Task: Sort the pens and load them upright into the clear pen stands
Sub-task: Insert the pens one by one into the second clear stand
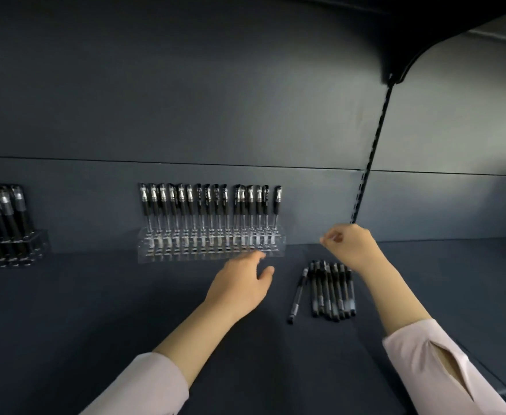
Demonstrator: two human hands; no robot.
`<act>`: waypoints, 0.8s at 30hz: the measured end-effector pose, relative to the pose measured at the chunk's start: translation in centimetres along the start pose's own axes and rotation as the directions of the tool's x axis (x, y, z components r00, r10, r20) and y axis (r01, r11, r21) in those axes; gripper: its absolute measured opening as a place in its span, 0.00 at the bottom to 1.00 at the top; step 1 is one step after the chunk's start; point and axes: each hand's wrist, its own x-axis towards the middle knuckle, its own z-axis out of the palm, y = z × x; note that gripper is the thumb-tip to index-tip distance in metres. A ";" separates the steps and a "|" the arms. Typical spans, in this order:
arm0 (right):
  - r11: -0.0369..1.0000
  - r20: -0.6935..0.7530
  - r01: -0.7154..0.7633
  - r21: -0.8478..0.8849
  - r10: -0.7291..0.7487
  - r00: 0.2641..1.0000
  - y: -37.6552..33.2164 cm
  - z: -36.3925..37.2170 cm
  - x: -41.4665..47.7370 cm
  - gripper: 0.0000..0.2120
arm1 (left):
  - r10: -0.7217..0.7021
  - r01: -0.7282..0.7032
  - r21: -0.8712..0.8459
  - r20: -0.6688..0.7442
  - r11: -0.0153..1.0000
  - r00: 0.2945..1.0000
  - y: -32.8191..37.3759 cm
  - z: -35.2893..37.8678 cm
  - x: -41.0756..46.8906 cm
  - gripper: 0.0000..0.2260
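1. Location of goods. A bundle of loose pens (331,290) lies flat on the dark shelf (125,310), at about 4 o'clock from the clear pen stand (209,254). One stray pen (298,295) lies just beside the bundle at its 9 o'clock side, slightly angled.
2. Stand condition. A row of upright pens (209,205) fills the back of the stand, caps up. The holes nearer the person appear unfilled. A second stand (36,244), at the far 9 o'clock edge of the view, also holds dark pens.
3. Left hand (239,286). Its grip is wide, with fingers relaxed and extended towards the stand's front right corner. It holds nothing. Motion blur leaves it unclear whether the fingertips touch the stand.
4. Right hand (350,247). It is raised above the bundle, at 3 o'clock from the stand. The fingers are curled and the thumb and forefinger are close together. No pen is visible in it, and blur prevents a firm finding on the grip.
5. Handling assessment. The pens are judged light, stiff and smooth-barrelled, and liable to roll once separated from the bundle. A thumb-and-finger pinch at the dark rubber sleeve or mid-barrel should give the best purchase and leave the tip end free to find a hole.
6. Risk. The stand looks light and could slide under a careless push, so steadying it with the left hand is advisable.
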 end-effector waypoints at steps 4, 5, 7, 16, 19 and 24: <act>0.998 0.132 -0.039 0.043 0.033 0.991 4.4 -1.3 -0.5 0.10 | -0.091 0.089 0.027 0.085 0.996 0.992 4.3 3.7 0.9 0.28; 0.996 0.166 -0.049 0.076 0.036 0.985 5.2 -1.3 -0.5 0.10 | -0.105 0.100 0.063 0.086 0.993 0.991 5.3 4.5 1.1 0.29; 0.987 0.211 -0.068 0.148 0.035 0.977 6.4 -1.2 -0.6 0.09 | -0.135 0.126 0.116 0.077 0.985 0.988 6.9 5.8 1.4 0.32; 0.957 0.223 -0.076 0.279 0.013 0.975 7.5 0.3 0.1 0.10 | -0.312 0.315 -0.015 0.086 0.949 0.946 10.1 7.2 2.3 0.32; 0.923 0.232 -0.147 0.355 0.065 0.970 7.6 0.4 0.3 0.11 | -0.374 0.383 -0.059 0.123 0.922 0.919 10.4 6.9 2.6 0.29; 0.823 0.307 -0.276 0.497 0.131 0.943 7.4 0.5 0.4 0.10 | -0.417 0.431 -0.124 0.127 0.894 0.900 10.8 7.7 2.9 0.17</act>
